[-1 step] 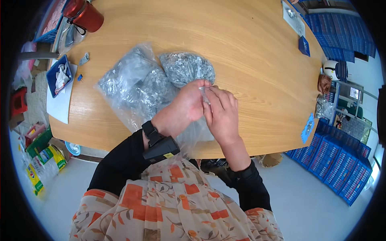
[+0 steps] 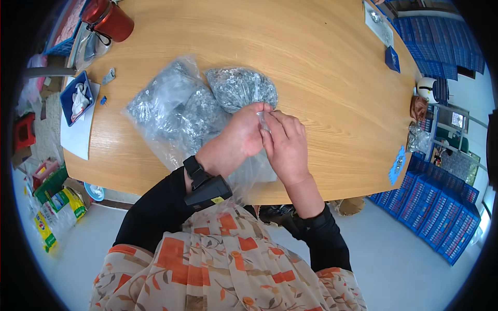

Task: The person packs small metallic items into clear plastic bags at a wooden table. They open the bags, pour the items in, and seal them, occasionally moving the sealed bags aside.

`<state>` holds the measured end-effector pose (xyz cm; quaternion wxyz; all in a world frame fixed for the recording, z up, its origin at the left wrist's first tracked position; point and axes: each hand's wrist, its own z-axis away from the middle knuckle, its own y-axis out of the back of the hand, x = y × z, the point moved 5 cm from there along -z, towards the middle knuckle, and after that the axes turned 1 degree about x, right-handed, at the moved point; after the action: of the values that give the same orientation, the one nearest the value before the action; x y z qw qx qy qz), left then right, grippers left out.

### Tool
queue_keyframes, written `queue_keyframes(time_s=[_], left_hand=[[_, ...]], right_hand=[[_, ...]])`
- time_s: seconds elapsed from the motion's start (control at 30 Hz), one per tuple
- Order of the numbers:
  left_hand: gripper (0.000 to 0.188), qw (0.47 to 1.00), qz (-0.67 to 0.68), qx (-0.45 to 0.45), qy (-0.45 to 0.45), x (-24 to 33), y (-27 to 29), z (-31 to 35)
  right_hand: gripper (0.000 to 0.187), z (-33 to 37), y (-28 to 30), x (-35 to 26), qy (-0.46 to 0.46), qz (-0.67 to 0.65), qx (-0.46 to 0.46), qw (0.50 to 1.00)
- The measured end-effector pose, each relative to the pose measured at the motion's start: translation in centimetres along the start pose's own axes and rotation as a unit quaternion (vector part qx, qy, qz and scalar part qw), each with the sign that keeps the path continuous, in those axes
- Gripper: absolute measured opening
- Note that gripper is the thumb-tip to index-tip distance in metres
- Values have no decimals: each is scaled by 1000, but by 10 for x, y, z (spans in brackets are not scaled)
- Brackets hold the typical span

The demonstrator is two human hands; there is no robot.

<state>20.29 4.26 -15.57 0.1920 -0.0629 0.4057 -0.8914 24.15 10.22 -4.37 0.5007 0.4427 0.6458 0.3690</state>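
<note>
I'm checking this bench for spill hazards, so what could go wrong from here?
First, the left grip and right grip appear to pinch the gathered end of the bulging clear plastic bag of small silvery pieces; should they slacken, some might spill onto the light-brown wooden table. Second, loose, clear plastic film reaches the table's near edge close to the boxy black wrist device, and could snag on it.

On the table [image 2: 332, 103] before you, one bag [image 2: 174, 103] lies left of frame centre, a second bag [image 2: 243, 85] at its right; your flask [image 2: 116, 23] sits upper left, boxes [image 2: 436, 212] lower right.
</note>
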Motion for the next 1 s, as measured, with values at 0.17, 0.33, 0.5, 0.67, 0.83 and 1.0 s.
queue_keyframes(time_s=[0.17,0.33,0.5,0.67,0.83,1.0], left_hand=[[17,999,32,7,28,-2,-9,10],[16,992,64,-103,45,1,-4,16],[22,1000,-5,14,23,-3,4,29],[21,995,-33,91,8,-5,-2,33],[19,996,-65,-61,-19,-5,12,7],[24,999,-35,35,10,-5,5,7]], right_hand=[[17,-2,-21,24,-79,-28,-49,995],[16,7,-47,53,-421,-453,-139,773],[20,16,-61,60,-509,-590,-189,597],[22,5,-13,42,-339,-338,-21,878],[42,2,-2,-2,29,83,-1,996],[42,1,-18,16,31,41,-14,999]])
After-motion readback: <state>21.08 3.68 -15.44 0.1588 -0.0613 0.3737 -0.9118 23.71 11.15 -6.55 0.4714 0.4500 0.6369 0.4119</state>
